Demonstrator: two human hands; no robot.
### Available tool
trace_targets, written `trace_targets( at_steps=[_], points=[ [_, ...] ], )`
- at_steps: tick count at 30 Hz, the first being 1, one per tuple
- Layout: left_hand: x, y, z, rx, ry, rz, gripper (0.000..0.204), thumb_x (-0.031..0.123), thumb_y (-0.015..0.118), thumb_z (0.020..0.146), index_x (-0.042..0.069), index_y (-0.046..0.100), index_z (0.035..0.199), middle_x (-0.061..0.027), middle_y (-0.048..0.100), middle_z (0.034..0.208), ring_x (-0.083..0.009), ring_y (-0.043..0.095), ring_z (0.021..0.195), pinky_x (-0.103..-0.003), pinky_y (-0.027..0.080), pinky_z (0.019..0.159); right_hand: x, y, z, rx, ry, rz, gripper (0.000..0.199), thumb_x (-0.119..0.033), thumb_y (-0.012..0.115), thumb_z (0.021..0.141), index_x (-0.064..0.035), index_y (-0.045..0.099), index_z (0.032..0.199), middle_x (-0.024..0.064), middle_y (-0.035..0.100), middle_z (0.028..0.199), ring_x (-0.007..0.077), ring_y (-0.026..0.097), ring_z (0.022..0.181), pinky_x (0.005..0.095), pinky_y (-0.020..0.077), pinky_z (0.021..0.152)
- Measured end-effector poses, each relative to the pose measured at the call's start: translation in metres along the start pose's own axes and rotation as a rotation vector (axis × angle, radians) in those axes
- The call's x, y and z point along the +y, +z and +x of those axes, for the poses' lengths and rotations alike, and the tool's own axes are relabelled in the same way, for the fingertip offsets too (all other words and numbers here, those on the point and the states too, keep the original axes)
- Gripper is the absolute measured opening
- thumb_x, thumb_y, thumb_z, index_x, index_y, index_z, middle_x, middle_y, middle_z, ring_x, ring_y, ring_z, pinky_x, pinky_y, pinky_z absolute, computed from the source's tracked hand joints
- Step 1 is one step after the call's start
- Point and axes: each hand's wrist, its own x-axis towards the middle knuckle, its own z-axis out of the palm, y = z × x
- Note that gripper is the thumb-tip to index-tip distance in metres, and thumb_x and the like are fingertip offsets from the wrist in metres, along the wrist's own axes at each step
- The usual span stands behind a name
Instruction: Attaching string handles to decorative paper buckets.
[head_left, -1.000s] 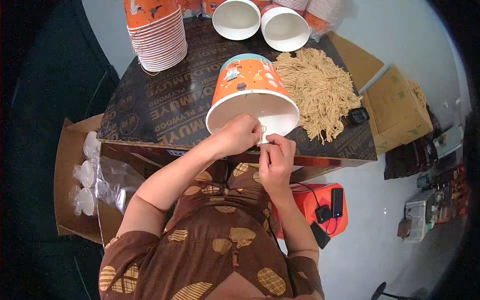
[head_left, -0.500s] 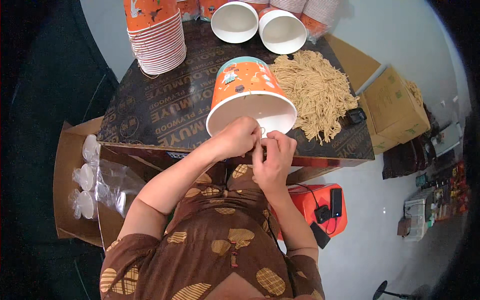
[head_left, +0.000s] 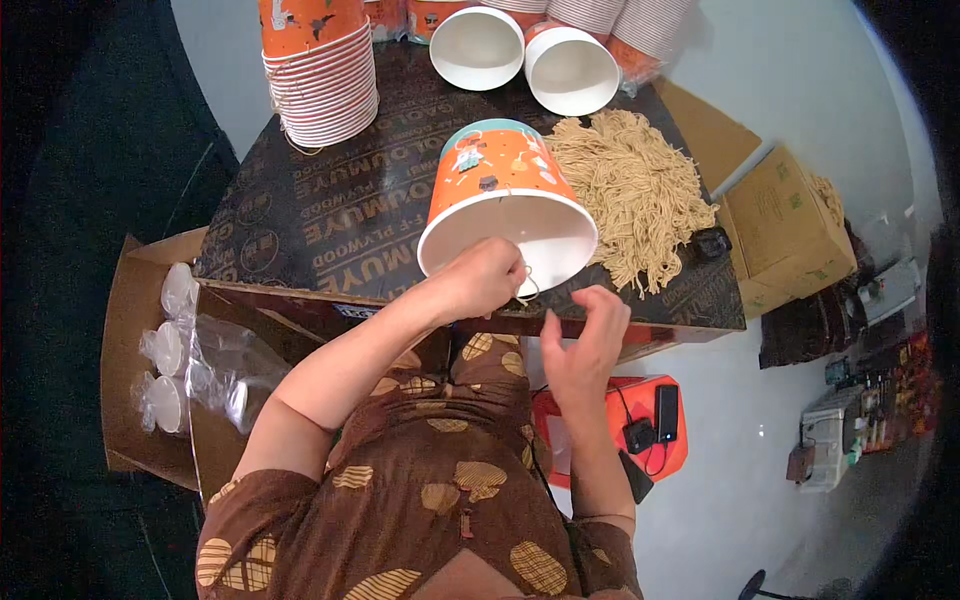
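Observation:
An orange paper bucket (head_left: 505,170) with printed figures lies on its side near the table's front edge, its white mouth facing me. My left hand (head_left: 485,278) is closed at the lower part of that mouth, pinching a thin beige cord (head_left: 530,284) whose loop sticks out by the fingertips. Just right of it, apart from the bucket, my right hand (head_left: 588,345) is open, thumb and fingers spread with nothing between them. A heap of beige cords (head_left: 635,190) rests to the right of the bucket. The fingers of my left hand are partly hidden by its back.
A stack of nested buckets (head_left: 325,95) stands at the far left of the dark plywood table (head_left: 350,210). Two more buckets (head_left: 478,50) lie at the back, mouths toward me. Left below is a carton (head_left: 125,340) with wrapped white lids; right, a closed carton (head_left: 780,220) and a red stool (head_left: 650,400).
My right hand has let go of the cord and moved right and down, its fingers opening. The left hand stays at the bucket's mouth, still holding the cord.

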Motion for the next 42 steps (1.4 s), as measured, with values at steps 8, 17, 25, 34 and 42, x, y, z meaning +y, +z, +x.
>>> trace_targets(
  at_steps=[8,17,25,34,42],
  points=[
    [0.004,-0.003,-0.001,-0.063,-0.050,0.079,0.016,0.006,0.053,0.091,-0.006,0.063,0.084,-0.0070,0.059,0.068,-0.0138,0.058,0.055,-0.029,0.047,0.047,-0.012,0.016,-0.018,-0.020,-0.218,0.054,0.030,0.005,0.067,0.071,-0.0033,0.063,0.099,0.0133,0.051,0.095,0.0306,0.050,0.085,0.0411,0.0417,0.074],
    [0.011,-0.006,-0.004,-0.068,-0.080,0.058,0.018,0.007,0.053,0.093,-0.006,0.062,0.086,-0.0069,0.058,0.066,-0.0132,0.056,0.053,-0.029,0.047,0.047,-0.009,0.026,0.001,-0.066,-0.041,-0.090,0.032,-0.006,0.069,0.080,-0.0013,0.057,0.110,0.0139,0.053,0.088,0.0323,0.053,0.079,0.0427,0.0421,0.070],
    [0.003,0.001,-0.003,0.043,0.019,-0.040,0.020,0.002,0.051,0.083,-0.007,0.055,0.066,-0.0141,0.054,0.054,-0.0194,0.056,0.048,-0.038,0.044,0.046,-0.019,0.011,0.015,-0.028,0.090,0.355,0.011,0.004,0.064,0.082,-0.0019,0.059,0.089,0.0106,0.057,0.087,0.0215,0.058,0.068,0.0321,0.0479,0.061],
    [0.002,-0.004,-0.002,-0.060,-0.033,0.072,0.016,0.007,0.054,0.089,-0.001,0.058,0.076,-0.0049,0.055,0.063,-0.0130,0.055,0.054,-0.030,0.045,0.048,-0.045,-0.044,0.004,-0.438,0.352,1.161,0.020,0.006,0.050,0.088,0.0060,0.064,0.101,0.0151,0.066,0.105,0.0127,0.056,0.075,0.0261,0.0482,0.069],
    [0.001,-0.001,-0.002,0.005,0.078,0.073,0.018,0.005,0.052,0.083,-0.006,0.056,0.070,-0.0158,0.054,0.060,-0.0208,0.058,0.054,-0.037,0.045,0.051,-0.023,-0.011,-0.013,-0.102,0.080,0.221,0.026,0.005,0.062,0.078,0.0009,0.059,0.103,0.0165,0.060,0.089,0.0338,0.059,0.078,0.0425,0.0493,0.072]
  ],
)
